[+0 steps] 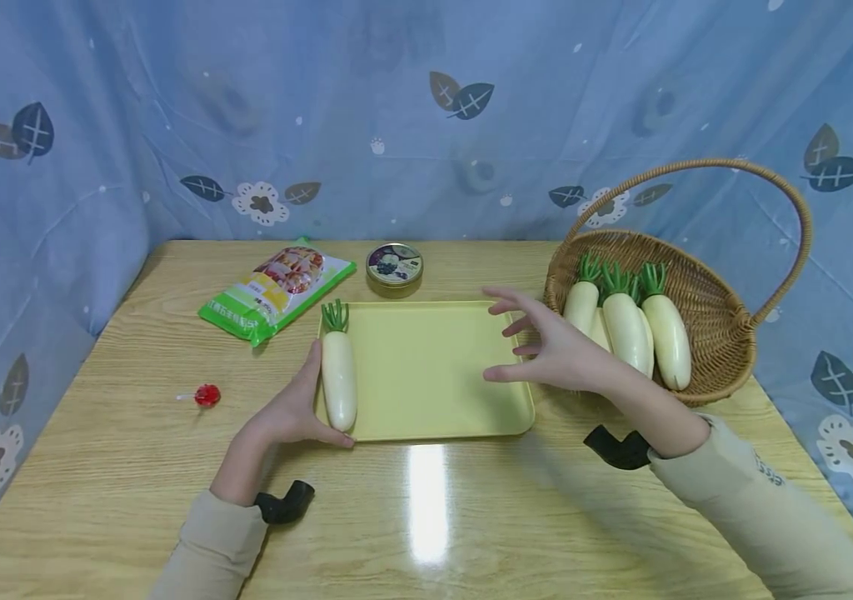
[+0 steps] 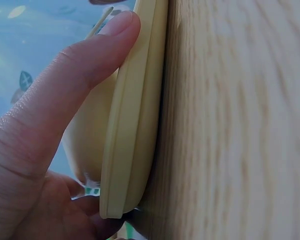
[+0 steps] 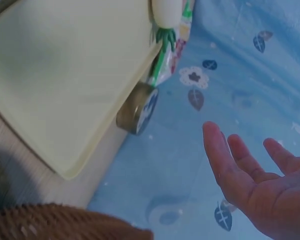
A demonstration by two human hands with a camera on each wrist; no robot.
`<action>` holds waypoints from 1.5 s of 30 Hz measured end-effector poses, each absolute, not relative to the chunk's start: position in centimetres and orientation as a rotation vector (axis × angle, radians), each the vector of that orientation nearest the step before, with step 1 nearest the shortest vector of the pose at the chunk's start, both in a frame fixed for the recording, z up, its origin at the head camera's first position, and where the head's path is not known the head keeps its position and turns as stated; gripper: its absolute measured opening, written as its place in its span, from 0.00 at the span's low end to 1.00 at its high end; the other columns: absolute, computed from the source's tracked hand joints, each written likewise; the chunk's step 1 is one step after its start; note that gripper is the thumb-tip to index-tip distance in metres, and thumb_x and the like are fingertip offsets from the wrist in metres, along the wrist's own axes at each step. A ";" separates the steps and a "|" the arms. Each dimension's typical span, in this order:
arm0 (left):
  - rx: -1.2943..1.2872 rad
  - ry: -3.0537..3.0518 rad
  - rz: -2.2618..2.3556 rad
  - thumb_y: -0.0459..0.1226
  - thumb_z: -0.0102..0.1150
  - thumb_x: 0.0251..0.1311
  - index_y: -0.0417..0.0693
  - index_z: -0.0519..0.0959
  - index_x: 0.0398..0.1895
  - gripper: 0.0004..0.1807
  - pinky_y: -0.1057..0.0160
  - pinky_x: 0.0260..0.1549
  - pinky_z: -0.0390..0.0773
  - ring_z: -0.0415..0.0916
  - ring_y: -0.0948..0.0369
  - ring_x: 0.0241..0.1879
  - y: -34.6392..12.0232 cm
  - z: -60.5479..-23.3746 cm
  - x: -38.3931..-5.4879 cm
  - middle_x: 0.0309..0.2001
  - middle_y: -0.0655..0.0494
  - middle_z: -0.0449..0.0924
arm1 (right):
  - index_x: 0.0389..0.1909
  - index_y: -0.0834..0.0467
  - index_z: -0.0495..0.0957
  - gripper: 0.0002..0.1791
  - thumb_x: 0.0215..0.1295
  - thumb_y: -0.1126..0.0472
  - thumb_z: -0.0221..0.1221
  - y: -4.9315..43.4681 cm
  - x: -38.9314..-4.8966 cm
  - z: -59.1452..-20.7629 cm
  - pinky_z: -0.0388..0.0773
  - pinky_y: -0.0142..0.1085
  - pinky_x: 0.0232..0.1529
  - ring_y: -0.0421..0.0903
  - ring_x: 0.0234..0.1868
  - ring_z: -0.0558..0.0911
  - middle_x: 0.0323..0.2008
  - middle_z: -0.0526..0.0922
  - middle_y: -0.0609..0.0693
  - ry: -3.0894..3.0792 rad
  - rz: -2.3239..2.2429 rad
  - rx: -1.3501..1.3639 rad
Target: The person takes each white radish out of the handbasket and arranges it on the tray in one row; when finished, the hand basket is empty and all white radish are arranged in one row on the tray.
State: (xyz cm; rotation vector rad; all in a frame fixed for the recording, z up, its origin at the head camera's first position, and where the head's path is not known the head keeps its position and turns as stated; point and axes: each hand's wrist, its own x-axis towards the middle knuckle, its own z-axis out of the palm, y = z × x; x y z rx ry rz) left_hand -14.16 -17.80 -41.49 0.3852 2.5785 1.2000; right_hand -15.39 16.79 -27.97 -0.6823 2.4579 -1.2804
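Note:
A white radish (image 1: 339, 379) with a green top lies along the left side of the yellow tray (image 1: 434, 367). My left hand (image 1: 295, 408) grips the tray's near left corner, thumb on the front rim and fingers along the left side. In the left wrist view the thumb (image 2: 97, 52) presses the tray rim (image 2: 125, 130), with the radish behind it. Above the tray's right end hovers my right hand (image 1: 550, 346), fingers spread and holding nothing. Several more radishes (image 1: 625, 329) lie in the wicker basket (image 1: 719, 342) just right of that hand.
A green and white food packet (image 1: 276, 292) and a round tin (image 1: 394, 268) lie behind the tray. To its left is a red lollipop (image 1: 207, 395). The basket's tall handle (image 1: 794, 200) arches up at the right. A blue patterned curtain (image 1: 396, 125) hangs behind the table.

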 end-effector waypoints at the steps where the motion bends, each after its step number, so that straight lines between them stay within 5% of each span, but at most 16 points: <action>1: 0.384 2.574 1.204 0.49 0.81 0.20 0.39 0.22 0.68 0.83 0.46 0.64 0.41 0.27 0.47 0.69 -17.8 -41.5 -14.1 0.70 0.40 0.22 | 0.69 0.46 0.52 0.49 0.47 0.58 0.70 17.0 -15.4 -27.9 0.74 0.46 0.48 0.51 0.52 0.69 0.60 0.62 0.53 2.453 -1.289 -0.675; 34: 0.353 2.565 1.200 0.49 0.81 0.20 0.40 0.22 0.68 0.83 0.45 0.64 0.42 0.28 0.46 0.69 -17.7 -41.3 -14.1 0.70 0.40 0.23 | 0.69 0.47 0.49 0.44 0.55 0.60 0.64 25.0 -16.7 -24.6 0.75 0.45 0.48 0.54 0.54 0.70 0.61 0.62 0.54 2.626 -1.089 -0.503; 41: 0.361 2.574 1.193 0.49 0.80 0.20 0.39 0.22 0.68 0.83 0.45 0.64 0.42 0.28 0.46 0.69 -17.8 -41.4 -14.1 0.70 0.40 0.23 | 0.69 0.46 0.49 0.43 0.57 0.60 0.63 26.7 -17.4 -24.5 0.71 0.53 0.47 0.57 0.55 0.70 0.61 0.63 0.55 2.649 -1.026 -0.500; 45: 0.366 2.569 1.203 0.49 0.80 0.20 0.40 0.21 0.68 0.83 0.45 0.64 0.41 0.27 0.47 0.69 -17.8 -41.5 -14.1 0.70 0.40 0.22 | 0.69 0.47 0.49 0.42 0.57 0.60 0.62 27.5 -17.8 -24.4 0.72 0.48 0.46 0.57 0.54 0.71 0.60 0.64 0.56 2.666 -0.985 -0.518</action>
